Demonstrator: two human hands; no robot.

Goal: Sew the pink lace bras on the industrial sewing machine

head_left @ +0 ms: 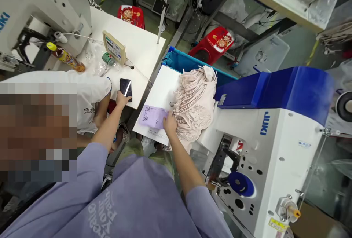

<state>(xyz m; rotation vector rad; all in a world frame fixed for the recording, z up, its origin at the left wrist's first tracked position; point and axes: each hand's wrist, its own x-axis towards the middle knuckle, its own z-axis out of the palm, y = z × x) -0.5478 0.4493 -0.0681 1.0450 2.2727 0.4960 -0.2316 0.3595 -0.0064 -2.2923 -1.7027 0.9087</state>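
My left hand (122,99) reaches out to a black phone (125,88) at the near edge of a white table (143,47); the fingers lie on or at the phone's lower end, and their grip is hard to make out. My right hand (169,124) rests with curled fingers at the edge of a pile of pink lace fabric (194,100), beside a purple paper slip (152,117) with a QR code. Both lie on a white work surface (162,87).
A white and blue JUKI sewing machine (272,146) fills the right. Another person in a white shirt (88,98) sits at left by a second machine (41,7). A bottle (66,56), a can (109,59) and a small control panel (114,47) stand on the white table. A blue bin (187,62) and red stools (217,41) lie beyond.
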